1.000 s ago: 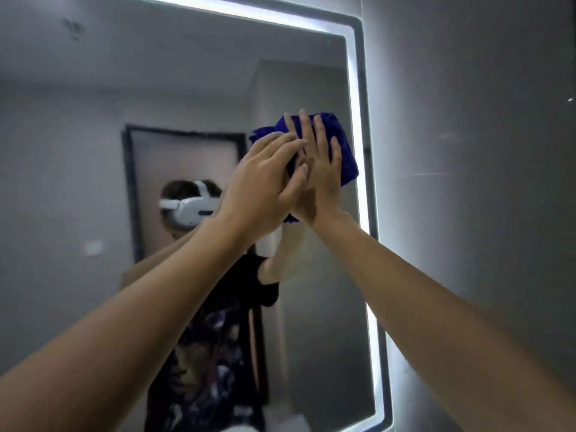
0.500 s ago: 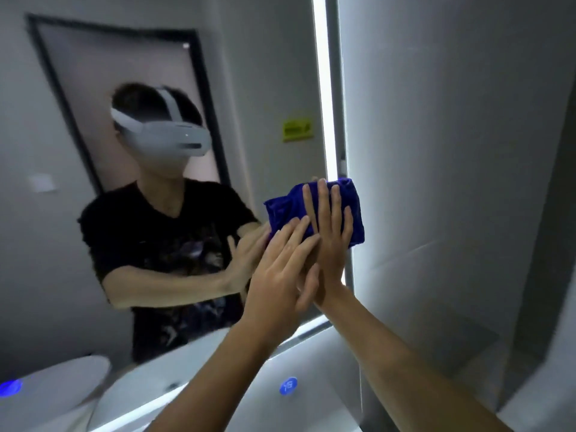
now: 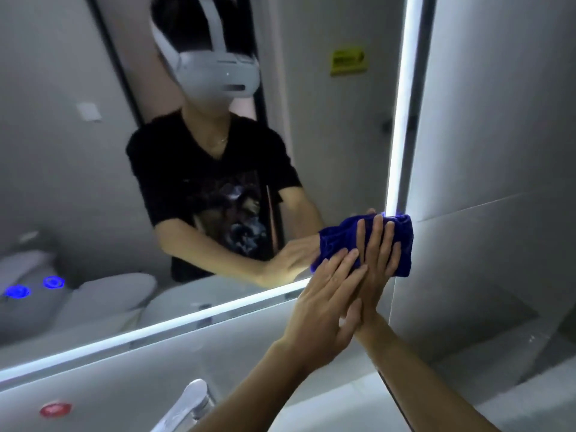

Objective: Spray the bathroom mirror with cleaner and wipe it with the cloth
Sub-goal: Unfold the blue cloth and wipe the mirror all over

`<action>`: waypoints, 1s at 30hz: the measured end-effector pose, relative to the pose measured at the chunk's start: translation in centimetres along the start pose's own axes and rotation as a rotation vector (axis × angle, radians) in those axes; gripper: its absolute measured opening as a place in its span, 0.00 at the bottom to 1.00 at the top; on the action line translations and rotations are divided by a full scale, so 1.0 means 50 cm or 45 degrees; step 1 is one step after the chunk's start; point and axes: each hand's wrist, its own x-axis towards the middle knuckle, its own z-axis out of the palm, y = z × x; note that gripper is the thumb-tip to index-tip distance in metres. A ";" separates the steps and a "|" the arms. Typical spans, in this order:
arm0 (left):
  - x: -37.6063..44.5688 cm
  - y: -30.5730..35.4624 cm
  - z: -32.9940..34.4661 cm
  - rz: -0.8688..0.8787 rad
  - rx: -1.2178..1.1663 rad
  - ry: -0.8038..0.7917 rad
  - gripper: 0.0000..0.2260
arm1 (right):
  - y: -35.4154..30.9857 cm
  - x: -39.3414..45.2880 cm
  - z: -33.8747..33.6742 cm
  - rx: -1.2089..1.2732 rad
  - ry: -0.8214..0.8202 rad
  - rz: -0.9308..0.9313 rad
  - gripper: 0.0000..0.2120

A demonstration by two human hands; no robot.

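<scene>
The lit-edged bathroom mirror [image 3: 343,135] fills the upper left of the view. A bunched dark blue cloth [image 3: 402,244] is pressed flat against its lower right corner. My right hand [image 3: 378,257] lies on the cloth with fingers straight and pointing up. My left hand [image 3: 324,304] rests over the back of the right hand and the cloth's lower left edge, fingers also stretched. Both hands push on the cloth rather than grip it. No spray bottle is in view.
A chrome tap [image 3: 190,406] stands at the bottom centre below the mirror, with a red round mark [image 3: 56,410] to its left. A grey tiled wall [image 3: 498,151] meets the mirror on the right. The mirror reflects a person, a toilet and blue lights.
Both hands have slid the cloth down the mirror's right edge, from near the top to the lower right corner. The view has tilted downward with them.
</scene>
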 end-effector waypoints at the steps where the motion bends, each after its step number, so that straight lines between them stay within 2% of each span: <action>1: -0.002 -0.002 -0.007 0.003 0.004 -0.013 0.22 | -0.005 0.001 0.000 -0.015 0.002 0.019 0.26; 5: 0.038 -0.027 -0.068 0.076 0.040 0.045 0.21 | -0.052 0.073 -0.020 -0.042 -0.027 -0.003 0.25; 9: 0.167 -0.027 -0.187 0.167 0.139 0.187 0.21 | -0.115 0.262 -0.063 -0.016 -0.066 -0.045 0.24; 14: 0.333 -0.001 -0.357 0.216 0.250 0.226 0.21 | -0.185 0.486 -0.099 -0.002 -0.028 -0.038 0.28; 20: 0.487 0.017 -0.592 0.322 0.629 0.240 0.20 | -0.285 0.715 -0.144 0.133 -0.068 -0.074 0.32; 27: 0.470 -0.028 -0.711 0.216 0.800 0.213 0.24 | -0.340 0.752 -0.167 0.260 -0.040 -0.006 0.30; 30: 0.423 -0.061 -0.739 0.176 0.772 0.305 0.24 | -0.386 0.744 -0.185 0.279 -0.062 -0.082 0.33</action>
